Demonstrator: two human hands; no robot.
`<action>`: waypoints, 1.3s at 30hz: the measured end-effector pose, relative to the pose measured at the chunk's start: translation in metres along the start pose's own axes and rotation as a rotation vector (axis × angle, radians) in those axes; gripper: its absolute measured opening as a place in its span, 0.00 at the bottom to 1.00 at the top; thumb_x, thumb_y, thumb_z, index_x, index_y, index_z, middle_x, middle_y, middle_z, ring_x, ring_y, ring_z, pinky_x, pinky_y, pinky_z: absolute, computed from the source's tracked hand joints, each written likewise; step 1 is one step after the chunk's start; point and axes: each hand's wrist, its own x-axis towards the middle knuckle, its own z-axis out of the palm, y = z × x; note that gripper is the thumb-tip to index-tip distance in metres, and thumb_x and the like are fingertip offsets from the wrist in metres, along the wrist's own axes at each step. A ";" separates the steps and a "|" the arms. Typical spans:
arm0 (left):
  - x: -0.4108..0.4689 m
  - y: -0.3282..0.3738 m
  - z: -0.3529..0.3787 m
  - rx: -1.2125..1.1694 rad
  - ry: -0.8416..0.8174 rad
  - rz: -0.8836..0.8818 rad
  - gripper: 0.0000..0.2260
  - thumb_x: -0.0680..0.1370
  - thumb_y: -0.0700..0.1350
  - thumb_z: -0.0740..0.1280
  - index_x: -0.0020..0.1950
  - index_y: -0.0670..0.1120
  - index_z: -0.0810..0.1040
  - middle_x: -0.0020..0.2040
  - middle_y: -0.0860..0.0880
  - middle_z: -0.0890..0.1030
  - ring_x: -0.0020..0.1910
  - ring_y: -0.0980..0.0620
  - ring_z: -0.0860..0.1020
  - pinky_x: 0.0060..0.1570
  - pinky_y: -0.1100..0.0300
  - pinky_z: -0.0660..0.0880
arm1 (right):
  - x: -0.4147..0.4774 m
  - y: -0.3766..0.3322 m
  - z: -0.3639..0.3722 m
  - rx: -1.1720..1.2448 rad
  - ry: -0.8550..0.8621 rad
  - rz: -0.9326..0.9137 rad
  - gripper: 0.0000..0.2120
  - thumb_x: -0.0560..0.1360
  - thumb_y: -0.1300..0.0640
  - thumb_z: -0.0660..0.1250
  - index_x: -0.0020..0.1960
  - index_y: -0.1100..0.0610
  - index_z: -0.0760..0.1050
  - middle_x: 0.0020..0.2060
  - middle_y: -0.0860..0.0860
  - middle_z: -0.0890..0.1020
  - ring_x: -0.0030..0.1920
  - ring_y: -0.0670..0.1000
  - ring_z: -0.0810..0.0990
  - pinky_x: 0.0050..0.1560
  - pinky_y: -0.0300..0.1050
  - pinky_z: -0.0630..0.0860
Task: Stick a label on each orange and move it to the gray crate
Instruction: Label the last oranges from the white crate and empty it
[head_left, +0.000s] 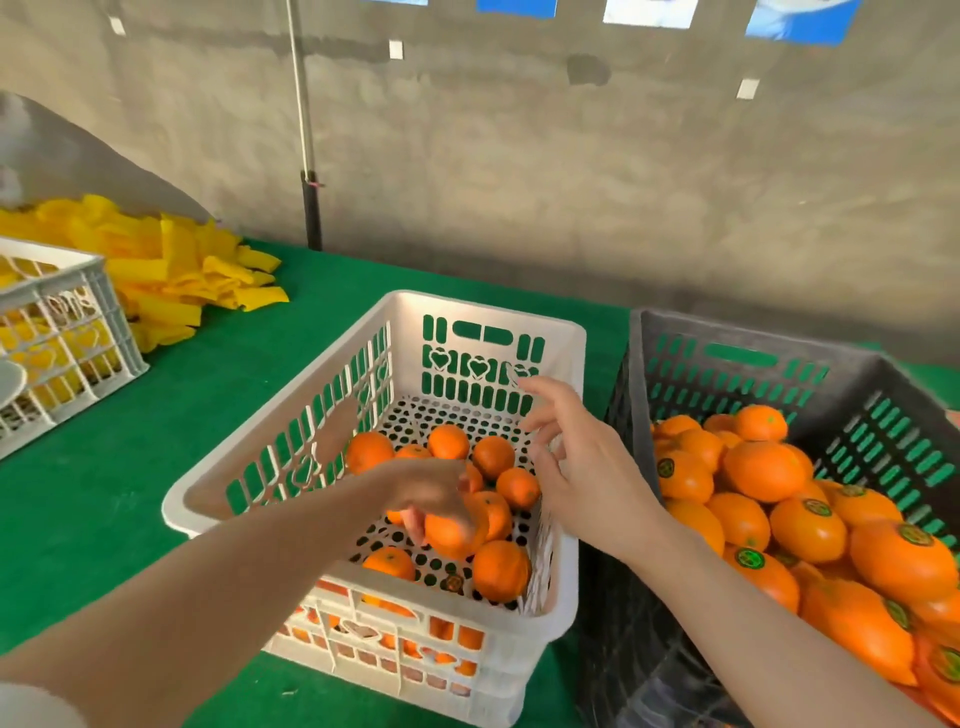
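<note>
The orange (452, 532) I want lies low in the white crate (483, 312). My left hand (431, 491) is curled round it from above, ready to lift it for a sticker. My right hand (582, 467) hovers just beside, over the crate's right rim, fingers loose and apart, holding nothing I can make out (a label would be tiny). The gray crate (727, 332) stands alongside on the right for a short carry. Its labelled oranges (763, 470) wear round green stickers (817, 506), with print too small to read.
</note>
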 end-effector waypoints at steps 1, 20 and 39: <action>-0.004 -0.003 -0.006 -0.146 0.009 0.058 0.23 0.75 0.40 0.71 0.67 0.48 0.68 0.67 0.42 0.70 0.50 0.42 0.82 0.52 0.50 0.80 | 0.000 0.001 -0.001 0.027 0.051 0.033 0.24 0.78 0.63 0.60 0.70 0.45 0.59 0.51 0.41 0.74 0.49 0.36 0.74 0.45 0.30 0.71; -0.105 0.045 0.053 -1.065 0.083 0.839 0.32 0.64 0.32 0.74 0.60 0.58 0.72 0.63 0.39 0.73 0.56 0.36 0.79 0.48 0.45 0.79 | -0.046 -0.039 -0.042 0.468 0.185 0.148 0.41 0.67 0.57 0.76 0.64 0.32 0.54 0.57 0.46 0.77 0.56 0.44 0.78 0.55 0.49 0.79; -0.136 0.099 0.101 -1.234 0.027 0.769 0.28 0.64 0.41 0.65 0.65 0.42 0.70 0.56 0.38 0.76 0.48 0.43 0.79 0.45 0.49 0.78 | -0.119 -0.056 -0.091 0.546 0.232 0.124 0.07 0.74 0.65 0.69 0.39 0.55 0.77 0.55 0.49 0.76 0.54 0.36 0.74 0.47 0.28 0.72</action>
